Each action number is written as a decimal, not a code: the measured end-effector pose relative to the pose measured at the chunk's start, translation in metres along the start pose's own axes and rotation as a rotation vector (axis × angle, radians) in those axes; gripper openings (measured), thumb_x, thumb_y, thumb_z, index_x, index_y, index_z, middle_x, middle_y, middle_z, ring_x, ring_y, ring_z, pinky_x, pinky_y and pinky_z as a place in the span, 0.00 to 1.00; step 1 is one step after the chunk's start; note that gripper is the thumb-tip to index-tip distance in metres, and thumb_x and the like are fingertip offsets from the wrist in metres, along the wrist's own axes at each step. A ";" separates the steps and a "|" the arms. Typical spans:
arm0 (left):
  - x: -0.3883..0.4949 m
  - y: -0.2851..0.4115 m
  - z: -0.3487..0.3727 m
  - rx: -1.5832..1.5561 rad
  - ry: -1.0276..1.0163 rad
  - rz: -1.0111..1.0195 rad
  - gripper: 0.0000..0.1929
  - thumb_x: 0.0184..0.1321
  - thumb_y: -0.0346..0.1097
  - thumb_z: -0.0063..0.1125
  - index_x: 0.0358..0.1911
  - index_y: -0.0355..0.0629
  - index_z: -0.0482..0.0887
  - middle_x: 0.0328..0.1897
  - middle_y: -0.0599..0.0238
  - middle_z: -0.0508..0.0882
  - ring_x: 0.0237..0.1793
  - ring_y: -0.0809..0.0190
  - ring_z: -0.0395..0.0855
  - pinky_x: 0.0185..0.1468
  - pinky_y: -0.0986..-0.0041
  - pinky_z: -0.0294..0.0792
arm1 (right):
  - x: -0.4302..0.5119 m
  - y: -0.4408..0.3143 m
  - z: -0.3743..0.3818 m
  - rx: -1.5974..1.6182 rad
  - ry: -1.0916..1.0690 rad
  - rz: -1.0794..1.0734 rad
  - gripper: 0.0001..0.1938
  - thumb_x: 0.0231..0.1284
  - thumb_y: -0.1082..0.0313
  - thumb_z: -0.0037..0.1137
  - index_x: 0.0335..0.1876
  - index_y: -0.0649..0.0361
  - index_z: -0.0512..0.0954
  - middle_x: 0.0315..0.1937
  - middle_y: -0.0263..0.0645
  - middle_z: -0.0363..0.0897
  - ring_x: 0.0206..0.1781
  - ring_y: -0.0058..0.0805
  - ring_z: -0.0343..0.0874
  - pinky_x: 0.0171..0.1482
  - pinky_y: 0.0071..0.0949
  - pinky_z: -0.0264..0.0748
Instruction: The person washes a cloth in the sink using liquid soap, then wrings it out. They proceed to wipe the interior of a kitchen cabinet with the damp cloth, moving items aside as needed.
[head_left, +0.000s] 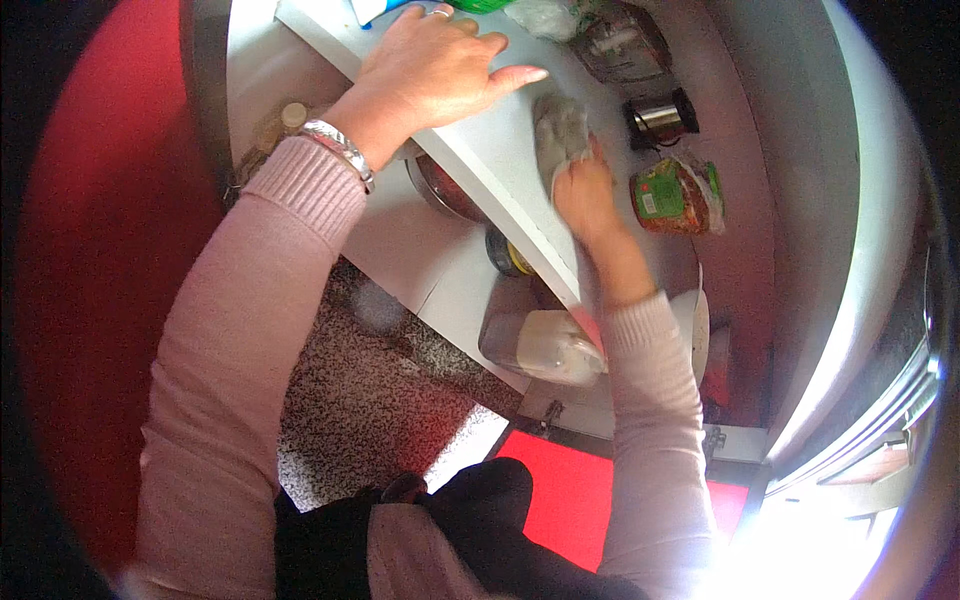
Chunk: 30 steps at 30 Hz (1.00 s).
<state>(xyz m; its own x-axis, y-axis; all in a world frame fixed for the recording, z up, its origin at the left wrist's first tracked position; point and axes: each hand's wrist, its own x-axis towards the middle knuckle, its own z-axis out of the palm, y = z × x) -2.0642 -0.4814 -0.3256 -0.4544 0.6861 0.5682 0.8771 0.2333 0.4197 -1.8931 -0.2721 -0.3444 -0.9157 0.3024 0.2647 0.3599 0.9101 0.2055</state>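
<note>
My right hand (585, 191) presses a grey cloth (559, 131) onto the upper white shelf (506, 142) of a cabinet. My left hand (442, 71), with a ring and a silver bracelet (334, 146), reaches over the front edge of the same shelf. Its thumb stands apart and nothing shows in its grasp; the fingertips are partly hidden, close to a blue-and-white package (375, 9). Right of the cloth lie a green-labelled food bag (675, 195) and a dark container with a shiny metal band (660, 118).
A clear plastic box (634, 41) and a green package (476, 4) lie deeper on the shelf. Below are a glass-like round dish (446, 187), a yellow-rimmed jar (510, 253) and a clear container (547, 345). A red door (559, 487) hangs near my right arm, above a speckled counter (360, 405).
</note>
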 end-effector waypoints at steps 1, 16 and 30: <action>-0.004 -0.002 -0.002 0.045 -0.020 -0.013 0.29 0.69 0.58 0.43 0.43 0.34 0.84 0.41 0.44 0.83 0.48 0.46 0.80 0.57 0.54 0.66 | -0.022 -0.020 -0.015 0.223 0.002 -0.033 0.24 0.64 0.59 0.42 0.61 0.65 0.72 0.67 0.55 0.65 0.68 0.55 0.64 0.69 0.46 0.62; -0.010 0.000 0.000 0.083 0.043 0.001 0.17 0.71 0.47 0.46 0.41 0.38 0.79 0.29 0.53 0.83 0.36 0.52 0.83 0.56 0.58 0.70 | 0.051 0.029 -0.007 -0.572 -0.575 0.007 0.17 0.63 0.68 0.42 0.52 0.59 0.80 0.56 0.56 0.77 0.61 0.54 0.74 0.67 0.48 0.65; -0.006 -0.004 0.008 -0.017 0.129 0.005 0.20 0.69 0.50 0.49 0.45 0.37 0.81 0.38 0.49 0.84 0.42 0.51 0.82 0.57 0.57 0.67 | 0.083 -0.023 -0.004 -0.078 0.045 -0.315 0.19 0.61 0.63 0.48 0.55 0.63 0.78 0.55 0.54 0.77 0.59 0.53 0.74 0.64 0.45 0.68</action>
<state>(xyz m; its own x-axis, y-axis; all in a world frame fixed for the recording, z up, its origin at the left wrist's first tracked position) -2.0634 -0.4804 -0.3361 -0.4670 0.5925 0.6564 0.8772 0.2172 0.4281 -1.9770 -0.2694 -0.3236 -0.9759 -0.0047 0.2182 0.0749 0.9319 0.3549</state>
